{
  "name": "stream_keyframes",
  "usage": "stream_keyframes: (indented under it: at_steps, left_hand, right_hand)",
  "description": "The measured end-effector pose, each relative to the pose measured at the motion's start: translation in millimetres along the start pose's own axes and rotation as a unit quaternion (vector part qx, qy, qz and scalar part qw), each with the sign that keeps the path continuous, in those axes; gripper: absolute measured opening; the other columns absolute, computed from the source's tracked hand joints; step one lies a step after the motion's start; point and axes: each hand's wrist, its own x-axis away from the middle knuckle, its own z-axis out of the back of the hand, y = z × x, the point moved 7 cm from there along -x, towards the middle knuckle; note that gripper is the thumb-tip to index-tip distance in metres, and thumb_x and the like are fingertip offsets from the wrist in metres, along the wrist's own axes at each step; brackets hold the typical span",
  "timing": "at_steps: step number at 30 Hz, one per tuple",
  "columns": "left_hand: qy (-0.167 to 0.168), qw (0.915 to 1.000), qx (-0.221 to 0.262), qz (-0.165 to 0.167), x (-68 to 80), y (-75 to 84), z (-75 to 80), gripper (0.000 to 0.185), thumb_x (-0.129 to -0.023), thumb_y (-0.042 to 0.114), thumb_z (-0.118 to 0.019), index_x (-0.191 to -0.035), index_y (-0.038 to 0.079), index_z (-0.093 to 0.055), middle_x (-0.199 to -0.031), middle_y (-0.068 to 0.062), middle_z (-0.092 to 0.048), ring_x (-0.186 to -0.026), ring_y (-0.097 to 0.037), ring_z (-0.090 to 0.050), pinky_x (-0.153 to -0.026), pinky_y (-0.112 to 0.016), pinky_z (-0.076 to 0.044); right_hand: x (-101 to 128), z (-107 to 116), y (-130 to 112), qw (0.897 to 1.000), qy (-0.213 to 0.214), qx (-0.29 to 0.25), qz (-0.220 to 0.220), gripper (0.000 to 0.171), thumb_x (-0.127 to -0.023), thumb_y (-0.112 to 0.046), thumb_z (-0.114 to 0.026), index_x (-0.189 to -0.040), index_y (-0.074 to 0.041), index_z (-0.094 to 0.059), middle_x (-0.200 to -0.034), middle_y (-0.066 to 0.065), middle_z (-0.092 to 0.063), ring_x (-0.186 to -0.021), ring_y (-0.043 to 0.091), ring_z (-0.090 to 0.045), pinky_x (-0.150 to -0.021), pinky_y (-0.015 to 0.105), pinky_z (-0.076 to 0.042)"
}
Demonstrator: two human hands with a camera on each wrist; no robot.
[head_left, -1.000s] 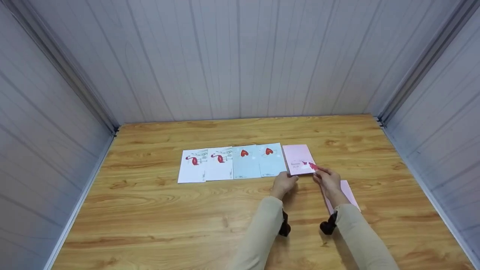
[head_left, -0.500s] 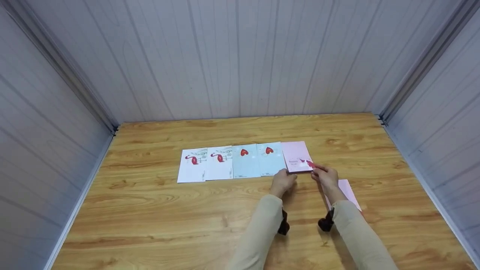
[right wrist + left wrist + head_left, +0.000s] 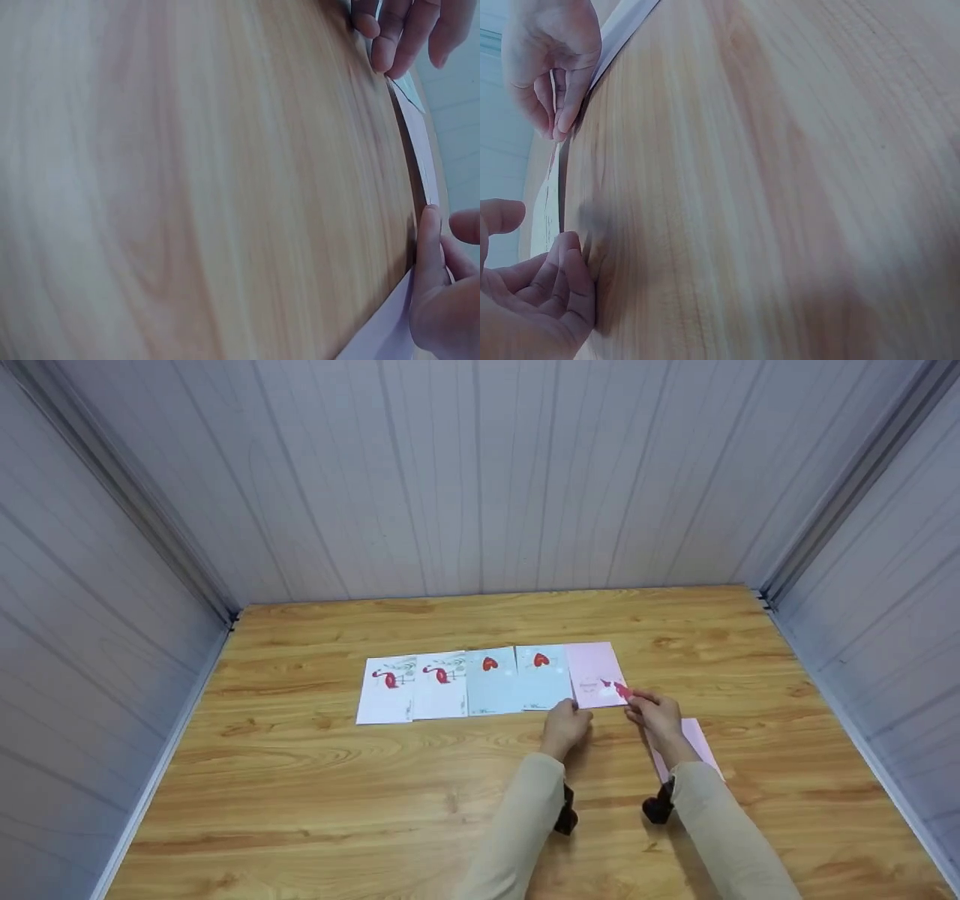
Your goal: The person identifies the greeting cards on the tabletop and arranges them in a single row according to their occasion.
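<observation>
In the head view, a pink card (image 3: 595, 675) with a red figure near its lower right corner sits at the right end of a row. My right hand (image 3: 657, 724) pinches that corner between thumb and fingers. At the card's lower left corner is my left hand (image 3: 566, 729), its fingertips touching the near edge where it meets a light blue card (image 3: 545, 686). In the left wrist view, the left thumb stands apart from the loosely bent fingers (image 3: 571, 259). A second pink card (image 3: 699, 741) lies partly hidden under the right hand and wrist.
Left of the pink card, the row continues with another light blue card (image 3: 492, 690) bearing a red heart, then two white flamingo cards (image 3: 442, 697). The wooden table (image 3: 337, 810) meets a pale panelled wall (image 3: 480, 480) at the back.
The pink card has shifted left and slightly away, closing the gap to the light blue card. Its near edge has lowered toward the table. Both hands have stayed at its near corners.
</observation>
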Motion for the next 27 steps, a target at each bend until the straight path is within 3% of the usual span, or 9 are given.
stream_keyframes:
  at_steps: [5,10,14,19,23,27]
  left_hand:
    - [0.002,0.9999,-0.002,-0.014,2.3,-0.8,0.5,0.034,-0.084,0.019,-0.051,-0.111,-0.002,-0.054,-0.108,-0.012,-0.056,-0.1,-0.023,-0.051,-0.083,-0.034,-0.04]
    - [0.013,0.9994,0.007,-0.033,4.1,-2.9,2.6,0.028,-0.084,0.017,-0.053,-0.106,0.0,-0.057,-0.095,-0.006,-0.057,-0.089,-0.018,-0.053,-0.077,-0.031,-0.042]
    - [0.027,0.9979,0.026,-0.053,6.3,-4.1,5.6,0.023,-0.083,0.013,-0.055,-0.102,0.001,-0.059,-0.086,-0.001,-0.056,-0.082,-0.014,-0.053,-0.072,-0.027,-0.043]
    - [0.036,0.9941,-0.014,-0.101,10.6,-1.7,6.4,0.022,-0.083,0.011,-0.055,-0.101,0.0,-0.06,-0.072,0.001,-0.048,-0.072,-0.012,-0.047,-0.069,-0.025,-0.041]
    - [0.037,0.9887,-0.047,-0.137,16.1,1.0,5.0,0.02,-0.084,0.011,-0.055,-0.099,-0.001,-0.061,-0.072,0.001,-0.049,-0.072,-0.012,-0.046,-0.069,-0.025,-0.041]
    - [0.033,0.9876,-0.038,-0.149,22.1,0.1,3.2,0.016,-0.083,0.01,-0.056,-0.095,0.001,-0.061,-0.077,0.002,-0.052,-0.073,-0.011,-0.049,-0.068,-0.025,-0.042]
  right_hand:
    - [-1.7,2.3,0.7,1.0,-0.007,0.003,0.009,0.035,-0.086,0.002,-0.05,-0.118,0.013,-0.043,-0.087,0.012,-0.058,-0.07,0.013,-0.06,-0.072,0.026,-0.047]
    - [-7.6,7.5,4.3,1.0,-0.016,-0.007,0.009,0.028,-0.083,0.001,-0.053,-0.11,0.007,-0.05,-0.079,0.008,-0.06,-0.068,0.013,-0.061,-0.068,0.023,-0.048]
    - [-10.3,10.6,3.9,0.999,-0.031,0.006,0.019,0.031,-0.082,-0.003,-0.055,-0.111,0.004,-0.05,-0.083,0.007,-0.06,-0.069,0.012,-0.061,-0.068,0.023,-0.047]
    - [-13.5,16.1,2.6,0.997,-0.05,0.011,0.054,0.035,-0.081,-0.005,-0.058,-0.113,0.007,-0.05,-0.083,0.008,-0.06,-0.069,0.013,-0.061,-0.067,0.023,-0.048]
    - [-22.1,27.2,5.9,0.995,-0.059,0.005,0.08,0.034,-0.081,-0.004,-0.057,-0.112,0.009,-0.05,-0.079,0.007,-0.061,-0.068,0.012,-0.06,-0.064,0.024,-0.048]
    - [-24.5,42.1,3.9,0.992,-0.067,0.015,0.109,0.039,-0.081,-0.005,-0.057,-0.115,0.012,-0.046,-0.081,0.008,-0.06,-0.069,0.013,-0.06,-0.065,0.024,-0.048]
